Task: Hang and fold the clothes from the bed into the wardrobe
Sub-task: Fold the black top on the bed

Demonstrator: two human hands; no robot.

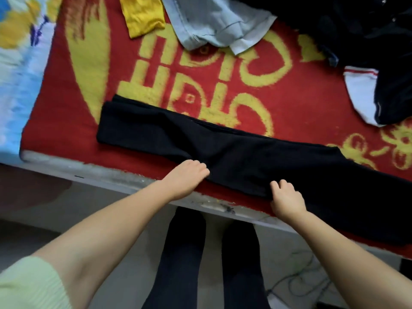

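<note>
A bed covered by a red blanket (301,112) with large yellow characters fills the upper view; its pale edge runs diagonally above a grey floor. Across the blanket's near side lies a pair of black trousers (234,150), stretched long and flat from left to lower right, legs apparently laid one on the other. The cloth is matte, dark and mostly smooth, with a slight crease near the middle.

My left hand (186,176) rests on the trousers' near edge, fingers curled over it; whether they pinch the fabric I cannot tell. My right hand (286,200) sits further along the same edge, fingers bent, seemingly nipping the hem.

I judge the step is folding. To do it well, I would smooth the crease first, keep both edges aligned, then bring one end squarely over the other.

Beyond lie a yellow garment (142,16), a pale blue garment (214,21) and a dark heap of clothes (361,36), still unsorted.
</note>
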